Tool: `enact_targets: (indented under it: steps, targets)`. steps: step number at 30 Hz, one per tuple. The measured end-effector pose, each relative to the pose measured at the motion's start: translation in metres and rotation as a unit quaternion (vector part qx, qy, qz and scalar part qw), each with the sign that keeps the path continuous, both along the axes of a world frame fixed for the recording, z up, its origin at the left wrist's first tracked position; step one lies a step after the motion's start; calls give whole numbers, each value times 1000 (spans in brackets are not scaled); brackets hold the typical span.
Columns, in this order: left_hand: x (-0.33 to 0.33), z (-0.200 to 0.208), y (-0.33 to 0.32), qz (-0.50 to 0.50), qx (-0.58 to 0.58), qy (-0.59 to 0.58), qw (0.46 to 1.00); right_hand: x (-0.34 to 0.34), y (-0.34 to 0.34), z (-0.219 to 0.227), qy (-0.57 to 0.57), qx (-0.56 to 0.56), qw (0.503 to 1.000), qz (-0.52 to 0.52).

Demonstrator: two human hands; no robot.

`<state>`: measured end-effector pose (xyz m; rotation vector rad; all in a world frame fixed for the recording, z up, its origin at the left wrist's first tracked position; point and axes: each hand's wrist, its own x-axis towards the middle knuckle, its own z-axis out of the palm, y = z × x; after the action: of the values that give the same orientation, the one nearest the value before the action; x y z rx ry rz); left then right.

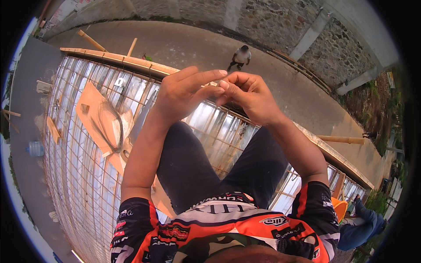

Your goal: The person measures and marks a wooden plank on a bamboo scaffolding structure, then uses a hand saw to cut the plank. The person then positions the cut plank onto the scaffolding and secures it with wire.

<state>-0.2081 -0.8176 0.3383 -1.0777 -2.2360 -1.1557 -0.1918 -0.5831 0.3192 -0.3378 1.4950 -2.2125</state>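
My left hand point(186, 93) and my right hand point(253, 97) meet in front of me, above the edge of a steel bar grid. The thumb and fingers of each are pinched together, their tips almost touching. Whatever lies between them is too small to make out. Below the hands runs a long wooden edge board point(118, 59). The grid of thin rusty bars point(72, 147) covers shiny corrugated metal sheets. On it, left of my left arm, lies a plywood board point(90, 103) with a loose bundle of dark thin wire point(117, 125) on top.
Beyond the edge board the surface drops to a paved lane point(175, 46), where a person point(241, 56) walks beside a stone wall point(280, 28). Another person in blue trousers point(365, 223) is close at lower right, near an orange object point(339, 208). A clear blue water bottle point(35, 149) stands far left.
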Motion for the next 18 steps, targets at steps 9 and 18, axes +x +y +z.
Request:
enact_targets:
  steps: [9,18]
  targets:
    - [-1,-2,-3,-11,-164,71,984,5,21,-2,8,38,998,57]
    - [3,8,9,20,-294,176,939,-3,32,-6,-38,98,993,51]
